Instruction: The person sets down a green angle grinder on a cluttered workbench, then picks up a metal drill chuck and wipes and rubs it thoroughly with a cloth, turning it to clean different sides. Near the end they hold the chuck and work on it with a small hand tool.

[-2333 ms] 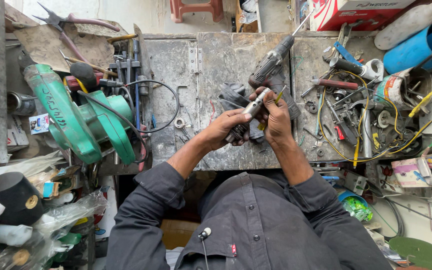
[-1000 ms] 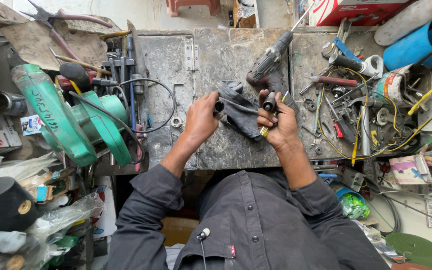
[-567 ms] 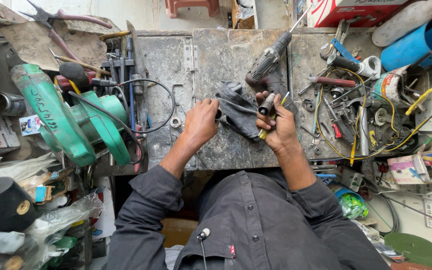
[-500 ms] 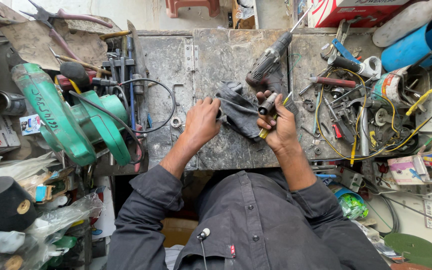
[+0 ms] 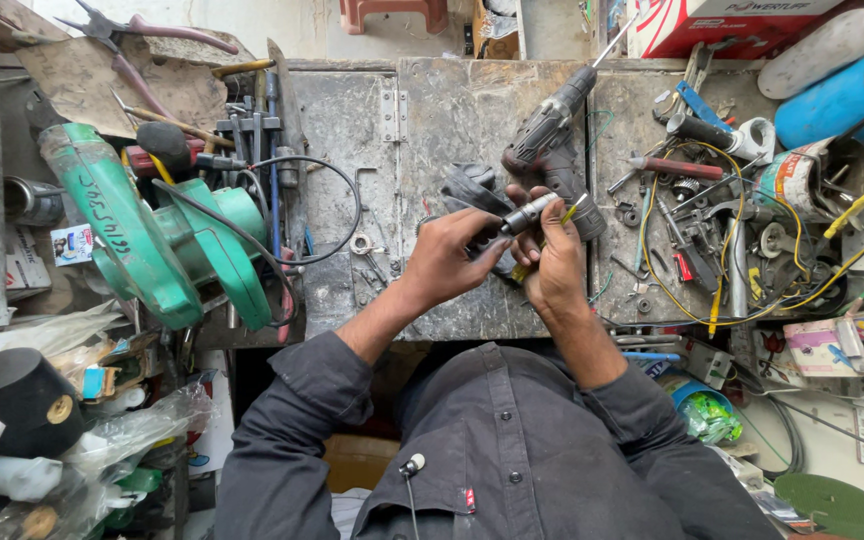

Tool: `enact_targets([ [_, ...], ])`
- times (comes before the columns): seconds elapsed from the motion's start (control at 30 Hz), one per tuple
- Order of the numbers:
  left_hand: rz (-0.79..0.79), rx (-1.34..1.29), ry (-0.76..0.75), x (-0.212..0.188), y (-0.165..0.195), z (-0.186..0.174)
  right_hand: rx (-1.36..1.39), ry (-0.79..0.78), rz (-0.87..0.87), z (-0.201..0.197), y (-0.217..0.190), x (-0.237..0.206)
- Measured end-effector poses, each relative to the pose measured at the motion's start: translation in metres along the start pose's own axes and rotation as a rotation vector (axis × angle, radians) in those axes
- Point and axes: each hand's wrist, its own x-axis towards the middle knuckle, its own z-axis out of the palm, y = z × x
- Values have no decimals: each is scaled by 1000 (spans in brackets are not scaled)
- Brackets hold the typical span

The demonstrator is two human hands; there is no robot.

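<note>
My left hand [image 5: 449, 255] and my right hand [image 5: 556, 255] meet over the middle of a worn metal bench [image 5: 452, 110]. Between them is a small dark cylindrical part with a silver end [image 5: 527, 214]. Both hands grip it, my left at its near end, my right around the far end. A yellow-handled tool [image 5: 524, 268] pokes out under my right palm. A black housing piece [image 5: 474, 187] lies on the bench just behind my fingers, and a grey cordless drill [image 5: 550, 125] lies beyond it.
A green power tool [image 5: 152, 240] with a black cord fills the left side. Pliers [image 5: 137, 35] lie at the far left. Yellow wires [image 5: 722, 270], screwdrivers and loose metal parts crowd the right, with a blue tube [image 5: 837, 95] and a red box [image 5: 722, 25] behind.
My left hand has come in from the left and joined the right on the small cylindrical part. The part now lies tilted between both hands, lifted off the black housing.
</note>
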Motion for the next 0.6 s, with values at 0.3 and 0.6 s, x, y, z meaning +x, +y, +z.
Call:
enact_targets([
  [0.3, 42, 186, 2, -5, 0, 3, -101, -32, -50, 3, 4, -4],
  [0.6, -37, 66, -7, -2, 6, 1, -92, -31, -70, 3, 0, -1],
])
